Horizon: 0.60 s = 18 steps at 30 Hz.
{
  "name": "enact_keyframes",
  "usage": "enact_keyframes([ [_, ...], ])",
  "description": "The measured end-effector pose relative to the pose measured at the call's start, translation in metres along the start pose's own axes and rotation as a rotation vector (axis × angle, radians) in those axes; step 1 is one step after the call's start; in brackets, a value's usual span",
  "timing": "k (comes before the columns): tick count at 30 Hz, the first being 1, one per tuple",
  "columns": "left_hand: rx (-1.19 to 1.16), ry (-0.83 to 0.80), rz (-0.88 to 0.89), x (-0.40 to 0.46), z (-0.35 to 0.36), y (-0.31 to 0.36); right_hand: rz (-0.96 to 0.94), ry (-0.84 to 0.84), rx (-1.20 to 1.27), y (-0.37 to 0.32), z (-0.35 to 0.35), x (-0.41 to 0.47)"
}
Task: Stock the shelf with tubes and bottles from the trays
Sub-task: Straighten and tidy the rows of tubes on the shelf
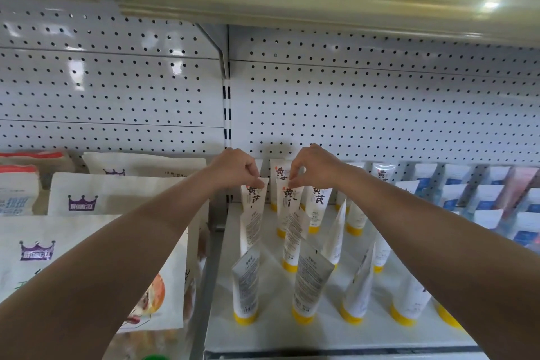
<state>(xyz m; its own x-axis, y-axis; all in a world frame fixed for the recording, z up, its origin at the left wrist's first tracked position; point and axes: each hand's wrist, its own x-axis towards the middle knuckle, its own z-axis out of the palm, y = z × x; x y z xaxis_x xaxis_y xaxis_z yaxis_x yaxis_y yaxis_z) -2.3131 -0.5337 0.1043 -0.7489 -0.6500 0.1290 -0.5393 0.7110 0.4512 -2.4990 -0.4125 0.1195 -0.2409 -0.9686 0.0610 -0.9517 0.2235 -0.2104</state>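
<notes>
Both arms reach deep over the shelf, and each hand has its own tube. The left hand pinches the crimped top edge of the left tube, fingers curled down onto the seam. The right hand does the same to the next tube, thumb and forefinger closed on its flat upper end. Each tube hangs straight below the fingers that hold it, so the grip is at the very top and the weight is all beneath.

Both tubes stand cap-down, long axis near vertical, the left one tipped a little to the right at its top. Their printed faces look toward the person. Their yellow caps are hidden behind nearer tubes, so I cannot say for sure that they touch the shelf, though it looks likely.

They sit in the second row from the pegboard. Neither hand is nearer; they work level, close together. Bags fill the bay to the left.
</notes>
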Motion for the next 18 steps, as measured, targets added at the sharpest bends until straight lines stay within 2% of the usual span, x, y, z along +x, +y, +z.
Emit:
enact_keyframes([
  [6,0.023,0.039,0.008,-0.0003,-0.0009,-0.0022,-0.001,-0.001,0.051,0.0029,0.0035,0.0051],
  [18,0.058,0.014,0.006,0.0017,-0.0032,-0.0034,-0.014,0.037,0.09,0.003,0.003,0.0063],
])
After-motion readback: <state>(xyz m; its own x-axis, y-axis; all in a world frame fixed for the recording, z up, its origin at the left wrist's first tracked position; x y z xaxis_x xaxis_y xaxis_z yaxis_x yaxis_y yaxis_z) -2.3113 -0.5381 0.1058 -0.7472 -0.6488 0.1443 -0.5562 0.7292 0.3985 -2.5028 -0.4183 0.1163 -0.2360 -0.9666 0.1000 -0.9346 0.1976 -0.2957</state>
